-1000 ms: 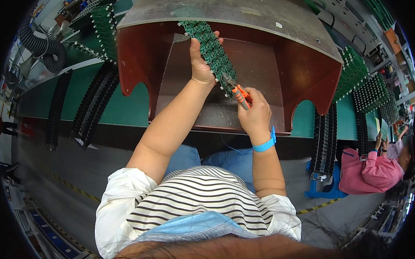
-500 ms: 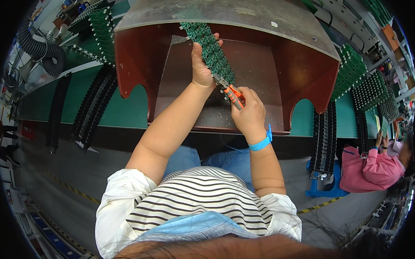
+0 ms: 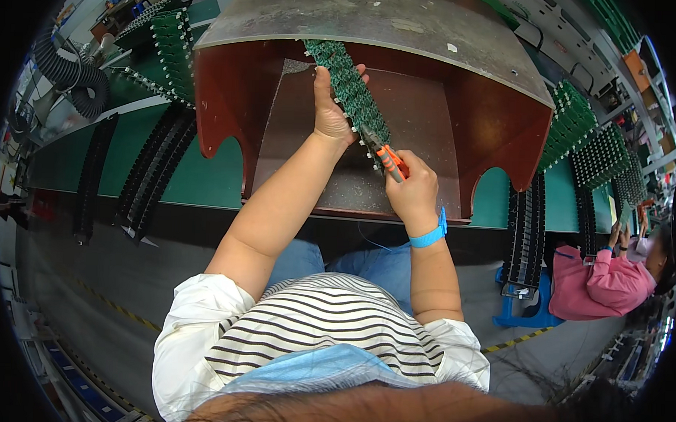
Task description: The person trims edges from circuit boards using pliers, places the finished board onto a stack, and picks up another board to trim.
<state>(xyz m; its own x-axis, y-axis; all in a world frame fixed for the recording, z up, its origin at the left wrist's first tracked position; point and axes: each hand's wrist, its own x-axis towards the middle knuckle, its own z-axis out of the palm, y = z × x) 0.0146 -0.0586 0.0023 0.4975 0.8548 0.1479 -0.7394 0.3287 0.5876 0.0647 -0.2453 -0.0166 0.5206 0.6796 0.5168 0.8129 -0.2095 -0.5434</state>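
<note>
My left hand (image 3: 332, 112) grips a long green circuit board (image 3: 348, 81) inside the open front of a red-brown box, thumb along its left side and fingertips showing past its right edge. The board lies at a slant, and small light pieces line its left edge. In my right hand (image 3: 415, 190) are orange-and-grey cutting pliers (image 3: 392, 164), fingers wrapped round the handles. Their metal jaws touch or nearly touch the near end of the board; whether they are closed on a lead I cannot make out.
The box (image 3: 493, 134) has a worn grey top (image 3: 389, 19) and stands on a green bench (image 3: 201, 180). Black racks (image 3: 157, 171) and upright green boards (image 3: 568, 126) stand on both sides. A person in pink (image 3: 600, 283) sits at the right, by a blue stool (image 3: 524, 310).
My right hand and the pliers have shifted slightly right and down along the board's near end. The board, in my left hand, has moved a little to the right.
</note>
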